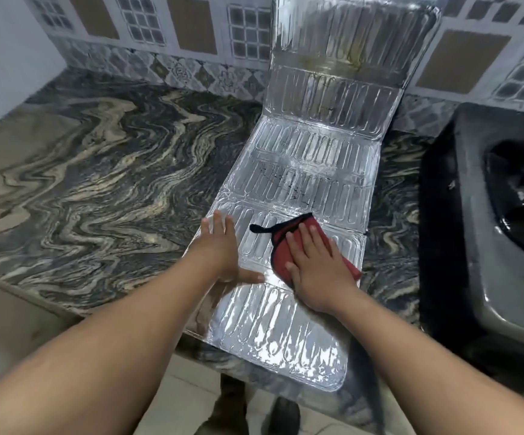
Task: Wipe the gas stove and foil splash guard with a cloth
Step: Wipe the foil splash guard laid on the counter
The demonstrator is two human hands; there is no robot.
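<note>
The ribbed foil splash guard (311,171) lies unfolded along the marbled counter, its far panels propped up against the tiled wall and its near end hanging over the counter's front edge. A red cloth (281,243) with dark trim rests on a near panel. My right hand (315,265) lies flat on the cloth, fingers spread, pressing it onto the foil. My left hand (223,249) is flat on the foil's left edge with fingers apart, holding nothing. Dark smudges mark the middle panels. The gas stove (499,221) sits at the right.
The marbled counter (103,171) spreads wide to the left of the foil. The stove's dark burner well is close to the foil's right side. The tiled wall (166,32) backs the counter. Below the front edge, floor tiles and feet show.
</note>
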